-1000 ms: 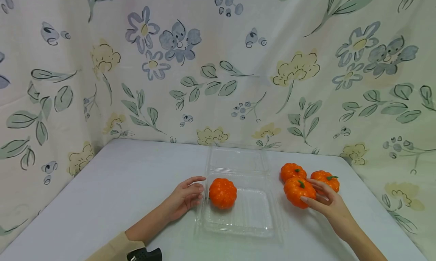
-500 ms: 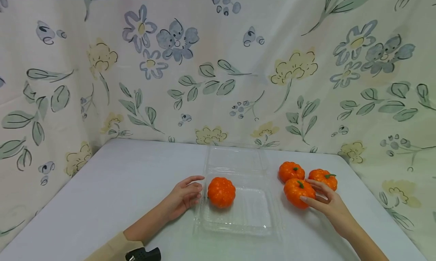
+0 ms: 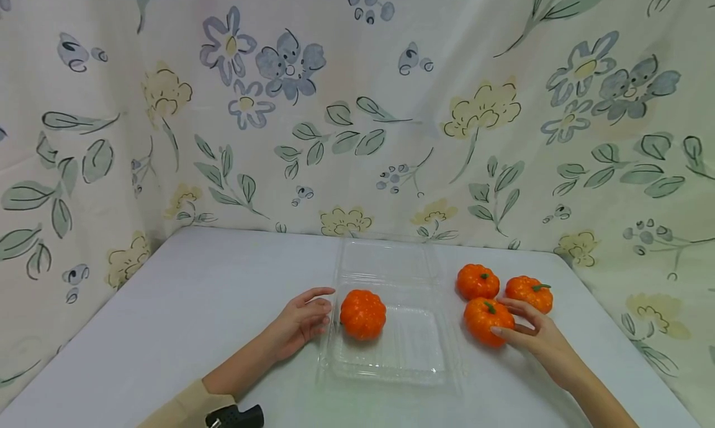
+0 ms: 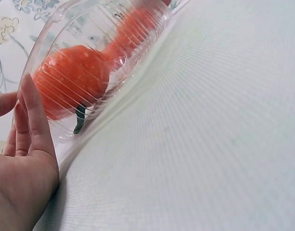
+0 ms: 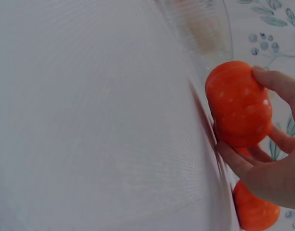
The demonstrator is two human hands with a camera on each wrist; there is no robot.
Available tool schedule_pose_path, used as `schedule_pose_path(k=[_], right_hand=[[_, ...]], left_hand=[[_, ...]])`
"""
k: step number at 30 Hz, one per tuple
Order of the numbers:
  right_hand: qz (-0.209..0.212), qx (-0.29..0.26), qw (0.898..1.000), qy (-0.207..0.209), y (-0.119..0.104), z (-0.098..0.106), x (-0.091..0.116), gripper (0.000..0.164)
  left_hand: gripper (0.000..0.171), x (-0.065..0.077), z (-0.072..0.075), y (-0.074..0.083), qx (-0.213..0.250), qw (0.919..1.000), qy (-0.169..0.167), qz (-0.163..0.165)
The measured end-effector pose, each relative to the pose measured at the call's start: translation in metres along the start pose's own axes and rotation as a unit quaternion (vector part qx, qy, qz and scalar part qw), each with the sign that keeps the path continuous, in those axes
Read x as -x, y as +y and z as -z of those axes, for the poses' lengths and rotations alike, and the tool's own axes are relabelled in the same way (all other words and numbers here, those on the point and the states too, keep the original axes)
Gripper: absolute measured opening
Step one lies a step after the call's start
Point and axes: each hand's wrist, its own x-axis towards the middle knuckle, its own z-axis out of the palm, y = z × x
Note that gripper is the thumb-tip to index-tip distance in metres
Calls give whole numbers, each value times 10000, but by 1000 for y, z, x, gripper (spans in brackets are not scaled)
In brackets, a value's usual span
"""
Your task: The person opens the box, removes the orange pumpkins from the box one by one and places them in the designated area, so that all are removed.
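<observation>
A small orange pumpkin [image 3: 485, 324] with a green stem is held by my right hand [image 3: 539, 341], thumb on the near side and fingers on the far side. In the right wrist view the held pumpkin [image 5: 238, 106] sits close to the tabletop; whether it touches is unclear. My left hand [image 3: 298, 325] rests beside a hinged clear plastic container [image 3: 396, 372], fingers fairly straight. The left wrist view shows those fingertips [image 4: 31, 91] against the container's ribbed wall. Inside, toward the left, another pumpkin [image 3: 363, 315] lies on its side, its stem [image 4: 80, 118] visible through the plastic.
Two more pumpkins, one nearer the container [image 3: 477, 281] and one farther right [image 3: 529, 293], stand behind the held one. The container's lid [image 3: 388, 260] lies folded back on the white table [image 3: 234, 279]. Floral cloth [image 3: 357, 105] hangs behind the table.
The held pumpkin has shifted slightly toward me and away from the two behind it, with my right fingers following. My left hand keeps its place; the head view has shifted a little.
</observation>
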Motion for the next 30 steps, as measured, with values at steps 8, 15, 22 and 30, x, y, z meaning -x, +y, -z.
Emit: schedule_pose_path(k=[8, 15, 22, 30], right_hand=[[-45, 51, 9999, -137, 2, 2, -1, 68], [-28, 135, 9998, -157, 2, 2, -1, 67], [59, 156, 9995, -250, 5, 3, -1, 65], [35, 104, 9993, -351, 5, 5, -1, 68]], left_hand=[[39, -1, 1, -1, 13, 10000, -26, -35], [39, 0, 1, -1, 9, 10000, -13, -31], [40, 0, 1, 0, 36, 10000, -20, -14], [40, -1, 1, -1, 46, 10000, 9, -3]])
